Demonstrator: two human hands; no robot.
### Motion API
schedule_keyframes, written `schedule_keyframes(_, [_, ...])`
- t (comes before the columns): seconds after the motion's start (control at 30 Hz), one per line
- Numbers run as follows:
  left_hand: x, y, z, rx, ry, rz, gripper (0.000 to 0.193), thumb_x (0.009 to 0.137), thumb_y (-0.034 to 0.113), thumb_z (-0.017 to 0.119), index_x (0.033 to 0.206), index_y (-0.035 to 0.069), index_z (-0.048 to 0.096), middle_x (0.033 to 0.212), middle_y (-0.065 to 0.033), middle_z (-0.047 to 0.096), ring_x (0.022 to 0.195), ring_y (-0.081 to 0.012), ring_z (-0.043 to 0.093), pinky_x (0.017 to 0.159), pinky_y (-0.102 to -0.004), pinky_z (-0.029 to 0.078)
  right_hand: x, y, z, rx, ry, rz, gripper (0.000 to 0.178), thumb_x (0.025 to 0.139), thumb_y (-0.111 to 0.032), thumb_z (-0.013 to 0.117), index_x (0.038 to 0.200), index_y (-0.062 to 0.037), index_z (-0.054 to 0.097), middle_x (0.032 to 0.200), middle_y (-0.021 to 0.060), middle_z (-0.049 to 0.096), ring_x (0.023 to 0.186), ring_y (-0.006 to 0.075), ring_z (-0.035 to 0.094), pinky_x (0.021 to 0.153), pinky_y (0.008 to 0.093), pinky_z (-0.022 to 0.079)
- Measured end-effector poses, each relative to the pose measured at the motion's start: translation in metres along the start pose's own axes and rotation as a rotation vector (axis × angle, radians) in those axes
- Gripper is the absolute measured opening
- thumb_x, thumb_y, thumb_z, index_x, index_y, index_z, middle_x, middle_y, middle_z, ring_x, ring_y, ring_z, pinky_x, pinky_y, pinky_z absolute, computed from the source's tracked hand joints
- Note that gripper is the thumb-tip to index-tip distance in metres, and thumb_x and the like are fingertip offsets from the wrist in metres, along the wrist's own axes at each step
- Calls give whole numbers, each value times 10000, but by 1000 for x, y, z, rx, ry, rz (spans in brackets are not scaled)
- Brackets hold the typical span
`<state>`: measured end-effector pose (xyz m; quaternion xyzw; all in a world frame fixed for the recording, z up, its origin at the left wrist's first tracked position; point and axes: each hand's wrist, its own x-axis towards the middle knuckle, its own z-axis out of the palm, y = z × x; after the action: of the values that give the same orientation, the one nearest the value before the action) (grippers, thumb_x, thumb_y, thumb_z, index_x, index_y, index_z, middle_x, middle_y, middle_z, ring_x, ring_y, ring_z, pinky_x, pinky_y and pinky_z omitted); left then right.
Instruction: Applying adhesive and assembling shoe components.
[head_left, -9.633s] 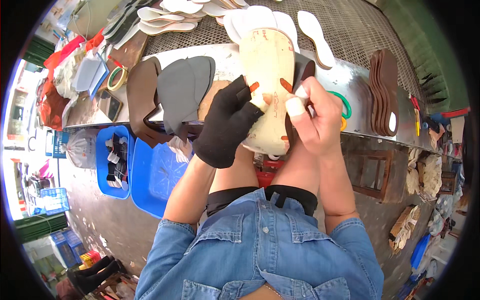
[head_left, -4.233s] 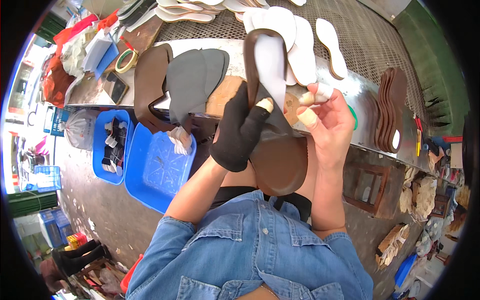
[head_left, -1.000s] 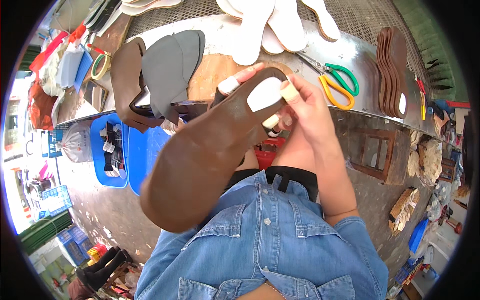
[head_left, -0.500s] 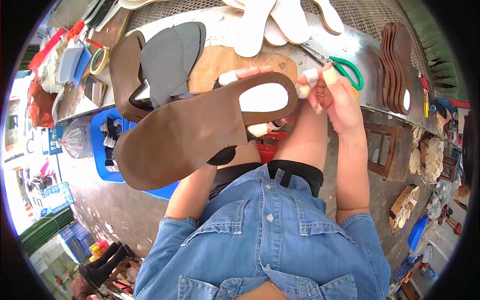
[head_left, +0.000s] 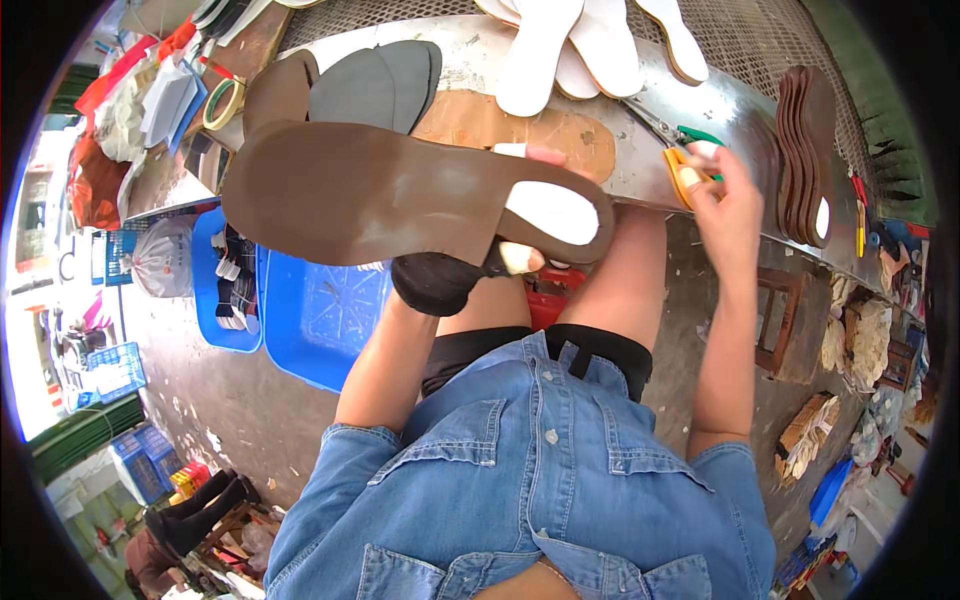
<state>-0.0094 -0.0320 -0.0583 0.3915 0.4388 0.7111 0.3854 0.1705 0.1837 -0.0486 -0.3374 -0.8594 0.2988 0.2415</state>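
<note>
My left hand (head_left: 521, 257), with pale wraps on its fingers, grips a long brown insole (head_left: 360, 190); most of the hand is hidden behind it. A white oval patch (head_left: 553, 211) shows at the insole's narrower right end. A black rounded piece (head_left: 436, 284) sits below the insole, by my left wrist. Slightly blurred, my right hand (head_left: 728, 205) is at the bench edge, its thumb and fingers closed around the orange handle of a pair of scissors (head_left: 676, 172). Partly behind it lies a green-handled cutting tool (head_left: 697, 134).
White insoles (head_left: 540, 60) and a brown cutout (head_left: 560, 130) lie on the metal bench. Grey sheets (head_left: 370, 85) lie at left, stacked brown insoles (head_left: 806, 150) at right. Blue bins (head_left: 320, 370) stand below left. A tape roll (head_left: 222, 104) is at far left.
My right hand has moved right, away from the insole, to the orange-handled scissors. The insole in my left hand has swung closer to level, its wide end rising.
</note>
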Motion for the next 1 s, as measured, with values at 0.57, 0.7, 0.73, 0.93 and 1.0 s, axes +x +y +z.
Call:
schedule_keyframes(0.57, [-78, -15, -41, -246, -24, -446, 830, 643, 370, 843, 1280, 2, 458, 1170, -110, 600, 1079, -191, 572, 925, -328, 472, -83, -27, -14, -6, -529, -186, 415, 591, -105, 794, 921, 14, 574, 746, 92, 538, 592, 205, 538, 545, 288, 429])
schedule_keyframes(0.7, [-89, -18, -43, -235, -19, -487, 813, 653, 317, 833, 1286, -13, 444, 1166, -128, 593, 1051, -212, 591, 803, -337, 561, -93, -11, 2, -20, -489, -291, 479, 514, -180, 847, 867, 6, 581, 759, 115, 554, 615, 301, 550, 547, 346, 438])
schedule_keyframes(0.73, [-90, -18, -42, -233, -16, -488, 813, 653, 317, 833, 1286, -13, 444, 1166, -128, 593, 1051, -212, 591, 803, -337, 561, -92, -15, 2, -20, -508, -290, 444, 519, -163, 822, 857, -3, 582, 773, 115, 570, 641, 315, 570, 560, 358, 446])
schedule_keyframes(0.93, [-98, -26, -44, -237, -43, -452, 768, 672, 289, 819, 1274, -20, 456, 1171, -140, 582, 1027, -217, 606, 765, -332, 579, -95, -14, 5, -20, -543, -327, 363, 540, -128, 759, 851, -40, 593, 791, 100, 586, 670, 303, 592, 576, 359, 464])
schedule_keyframes(1.0, [-100, -27, -41, -258, -31, -469, 745, 681, 281, 812, 1266, -22, 464, 1162, -140, 585, 1021, -217, 610, 762, -329, 580, -95, -10, 9, -32, -557, -331, 373, 542, -146, 776, 852, -46, 596, 797, 96, 591, 679, 300, 595, 577, 361, 467])
